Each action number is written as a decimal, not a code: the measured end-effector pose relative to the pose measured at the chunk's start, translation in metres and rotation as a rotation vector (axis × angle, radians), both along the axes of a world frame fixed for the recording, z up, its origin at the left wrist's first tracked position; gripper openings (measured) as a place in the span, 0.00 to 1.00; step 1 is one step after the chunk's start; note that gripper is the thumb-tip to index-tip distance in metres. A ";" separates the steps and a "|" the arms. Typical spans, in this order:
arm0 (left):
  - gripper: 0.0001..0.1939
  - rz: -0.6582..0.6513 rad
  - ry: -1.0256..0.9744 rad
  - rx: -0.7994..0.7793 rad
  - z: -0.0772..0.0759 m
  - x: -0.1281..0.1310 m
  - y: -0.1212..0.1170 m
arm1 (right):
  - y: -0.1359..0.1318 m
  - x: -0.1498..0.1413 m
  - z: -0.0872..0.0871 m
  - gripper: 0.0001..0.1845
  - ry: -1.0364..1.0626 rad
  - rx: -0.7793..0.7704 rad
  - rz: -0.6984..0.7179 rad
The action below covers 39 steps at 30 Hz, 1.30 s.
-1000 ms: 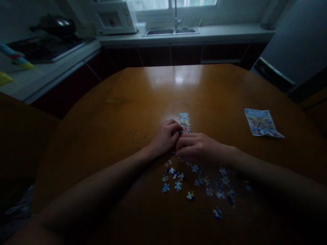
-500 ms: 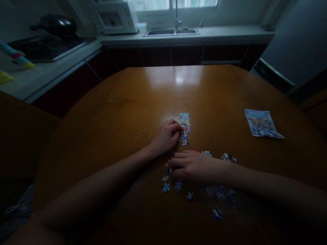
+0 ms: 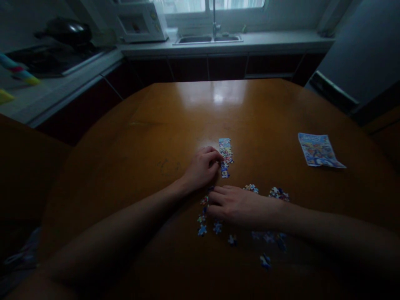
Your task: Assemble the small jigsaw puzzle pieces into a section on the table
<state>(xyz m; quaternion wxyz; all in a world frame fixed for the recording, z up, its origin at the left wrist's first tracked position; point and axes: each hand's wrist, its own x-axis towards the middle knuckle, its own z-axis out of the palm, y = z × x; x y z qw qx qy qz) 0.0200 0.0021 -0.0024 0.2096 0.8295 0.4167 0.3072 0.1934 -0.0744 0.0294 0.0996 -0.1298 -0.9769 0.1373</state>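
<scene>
Puzzle strip (image 3: 225, 151) is on the table (image 3: 175, 108), its edge seemingly touched by the curled left hand (image 3: 203, 166); loose pieces (image 3: 202, 229) are half-covered by the right hand (image 3: 233, 205), no telling what's gripped by either tbh.

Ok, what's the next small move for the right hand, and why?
Probably pinch one loose puzzle piece and lift it toward the joined puzzle strip. The right hand is down among the loose pieces, fingertips hidden, while the left hand is at the strip's left edge, seemingly steadying it.
</scene>
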 end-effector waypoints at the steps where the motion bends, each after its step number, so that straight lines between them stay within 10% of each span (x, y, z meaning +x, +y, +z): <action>1: 0.12 -0.002 0.000 0.002 0.000 0.000 0.000 | 0.000 0.000 0.000 0.05 0.000 -0.002 -0.005; 11: 0.11 0.007 -0.027 -0.024 0.002 0.000 0.000 | 0.008 0.004 0.008 0.06 0.093 -0.266 -0.014; 20: 0.05 -0.008 -0.154 0.105 0.006 -0.001 -0.004 | 0.056 0.034 -0.013 0.10 0.843 -0.833 -0.774; 25: 0.07 -0.048 -0.176 0.180 0.007 -0.003 -0.005 | 0.060 0.034 -0.018 0.16 0.912 -0.989 -0.899; 34: 0.05 -0.061 -0.215 0.251 0.008 -0.002 -0.007 | 0.055 0.031 -0.018 0.14 0.890 -1.001 -0.830; 39: 0.04 -0.042 -0.233 0.251 0.010 -0.002 -0.008 | 0.061 0.039 -0.021 0.10 0.816 -0.625 -0.629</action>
